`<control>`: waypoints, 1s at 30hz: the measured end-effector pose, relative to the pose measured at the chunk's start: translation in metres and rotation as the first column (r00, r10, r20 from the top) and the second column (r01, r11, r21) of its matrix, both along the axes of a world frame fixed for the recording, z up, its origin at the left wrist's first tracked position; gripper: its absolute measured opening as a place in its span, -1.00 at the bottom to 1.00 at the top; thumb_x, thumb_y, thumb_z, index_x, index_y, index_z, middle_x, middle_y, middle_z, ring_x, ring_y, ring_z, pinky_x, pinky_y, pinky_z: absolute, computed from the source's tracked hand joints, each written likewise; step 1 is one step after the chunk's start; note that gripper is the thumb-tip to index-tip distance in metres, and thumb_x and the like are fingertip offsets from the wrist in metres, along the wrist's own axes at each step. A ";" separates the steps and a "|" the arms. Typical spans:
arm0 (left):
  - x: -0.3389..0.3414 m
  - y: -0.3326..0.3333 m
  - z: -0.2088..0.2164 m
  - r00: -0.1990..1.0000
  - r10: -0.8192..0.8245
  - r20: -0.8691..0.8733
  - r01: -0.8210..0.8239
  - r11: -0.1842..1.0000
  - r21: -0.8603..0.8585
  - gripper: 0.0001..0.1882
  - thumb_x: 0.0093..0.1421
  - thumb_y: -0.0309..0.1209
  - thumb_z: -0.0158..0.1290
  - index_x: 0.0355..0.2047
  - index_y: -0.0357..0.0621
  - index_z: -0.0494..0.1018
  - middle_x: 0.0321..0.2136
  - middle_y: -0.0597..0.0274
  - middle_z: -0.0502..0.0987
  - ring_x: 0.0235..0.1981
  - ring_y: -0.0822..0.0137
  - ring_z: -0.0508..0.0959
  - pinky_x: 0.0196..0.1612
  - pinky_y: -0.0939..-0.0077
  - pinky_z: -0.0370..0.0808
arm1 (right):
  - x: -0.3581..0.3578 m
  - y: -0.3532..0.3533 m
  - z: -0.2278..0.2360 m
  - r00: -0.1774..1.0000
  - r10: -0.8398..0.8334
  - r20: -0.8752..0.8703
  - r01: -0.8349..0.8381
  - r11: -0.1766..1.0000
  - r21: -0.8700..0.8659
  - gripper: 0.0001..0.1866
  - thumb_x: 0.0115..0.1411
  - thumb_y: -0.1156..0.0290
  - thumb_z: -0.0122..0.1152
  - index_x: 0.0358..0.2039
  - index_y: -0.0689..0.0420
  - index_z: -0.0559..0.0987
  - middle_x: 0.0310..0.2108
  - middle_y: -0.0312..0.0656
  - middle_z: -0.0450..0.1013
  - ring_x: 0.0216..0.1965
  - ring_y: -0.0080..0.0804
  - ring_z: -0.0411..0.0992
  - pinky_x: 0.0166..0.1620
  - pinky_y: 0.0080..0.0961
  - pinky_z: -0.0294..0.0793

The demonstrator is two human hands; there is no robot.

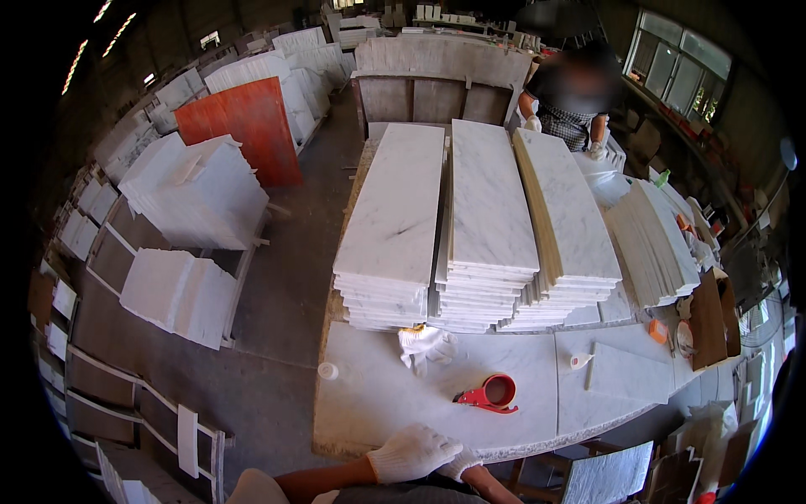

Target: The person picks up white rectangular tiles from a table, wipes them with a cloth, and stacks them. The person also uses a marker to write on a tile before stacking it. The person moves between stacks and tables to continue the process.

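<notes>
At the table's near edge, both my hands wear white knitted work gloves. My left hand [416, 452] is closed, its curled fingers against the glove of my right hand [459, 463]. Much of my right hand is hidden behind the left, so its fingers do not show. Just beyond them on the marble tabletop [378, 395] lies a red tape dispenser [489, 394]. A loose white work glove [426, 349] with a yellowish cuff rests farther off, by the slab stacks. To the left stands a small white round container [327, 371].
Three stacks of marble slabs, left [395, 210], middle [491, 202] and right [571, 210], fill the table's far part. A white squeeze bottle [580, 360] lies near a loose slab [630, 374]. A gloved co-worker [571, 109] stands beyond. More slabs [193, 189] stand on the left.
</notes>
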State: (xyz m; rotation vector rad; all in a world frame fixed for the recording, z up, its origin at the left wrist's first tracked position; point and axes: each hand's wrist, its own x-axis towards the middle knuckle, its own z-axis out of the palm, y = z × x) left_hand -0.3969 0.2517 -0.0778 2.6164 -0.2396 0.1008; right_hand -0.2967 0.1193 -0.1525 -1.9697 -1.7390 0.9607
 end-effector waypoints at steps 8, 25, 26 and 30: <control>0.004 0.001 0.016 0.998 -0.017 -0.066 0.020 0.999 0.039 -0.81 0.18 -0.32 -0.08 -0.27 -0.09 0.46 -0.45 0.21 0.55 -0.40 0.19 0.58 -0.28 0.27 0.47 | 0.002 -0.005 -0.001 1.000 -0.016 -0.012 0.016 1.000 -0.007 -0.72 0.15 0.20 0.06 -0.22 0.07 0.57 -0.19 -0.04 0.54 -0.15 -0.01 0.49 -0.08 -0.18 0.46; 0.030 -0.029 0.042 0.978 0.011 -0.210 -0.066 0.964 -0.257 -0.69 0.20 -0.32 -0.04 -0.10 -0.16 0.48 -0.29 0.04 0.58 -0.24 0.05 0.56 -0.14 0.16 0.46 | 0.001 -0.049 -0.007 0.972 -0.229 -0.052 0.231 0.971 0.055 -0.75 0.13 0.19 0.08 -0.29 0.04 0.59 -0.28 -0.06 0.56 -0.24 0.00 0.51 -0.17 -0.15 0.48; 0.035 -0.035 0.048 0.971 0.010 -0.240 -0.076 0.962 -0.264 -0.68 0.20 -0.32 -0.04 -0.08 -0.17 0.48 -0.28 0.03 0.58 -0.23 0.04 0.56 -0.12 0.15 0.46 | 0.000 -0.054 -0.009 0.966 -0.251 -0.066 0.256 0.964 0.078 -0.76 0.13 0.19 0.08 -0.29 0.03 0.59 -0.28 -0.06 0.56 -0.24 0.00 0.51 -0.18 -0.15 0.48; 0.045 -0.060 0.033 0.992 -0.028 -0.124 0.002 0.979 -0.205 -0.75 0.19 -0.32 -0.01 -0.17 -0.13 0.48 -0.34 0.08 0.57 -0.29 0.07 0.55 -0.19 0.17 0.45 | 0.003 -0.068 -0.027 0.950 -0.276 -0.143 0.281 0.960 0.015 -0.76 0.12 0.20 0.09 -0.32 0.03 0.59 -0.32 -0.06 0.57 -0.28 0.02 0.51 -0.21 -0.14 0.49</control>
